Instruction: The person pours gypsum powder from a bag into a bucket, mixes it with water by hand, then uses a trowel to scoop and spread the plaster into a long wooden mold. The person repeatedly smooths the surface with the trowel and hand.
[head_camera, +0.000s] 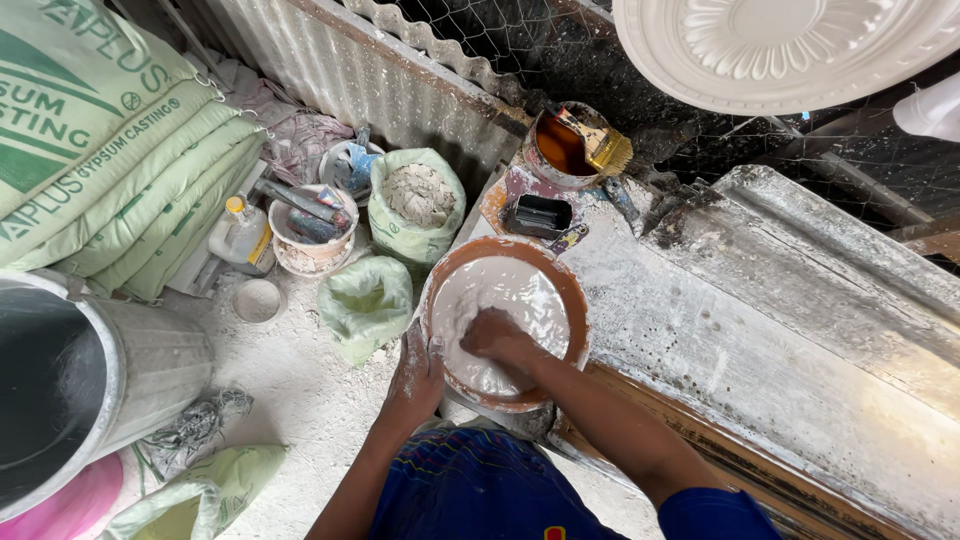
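Note:
A round brown mould (571, 296) filled with wet white plaster (510, 290) sits at the left end of a dusty workbench (720, 340). My right hand (497, 335) lies inside it, fingers pressed into the plaster near the front. My left hand (416, 378) grips the mould's outer left rim, dusted white.
Stacked green plaster sacks (120, 150) at left, a metal bin (90, 370) below them. Open green bags (415, 200), a bucket of tools (310, 225) and a bottle (243, 232) stand on the floor. A pot with a brush (570, 145) sits behind the mould. A white ceiling rosette (780, 50) hangs above.

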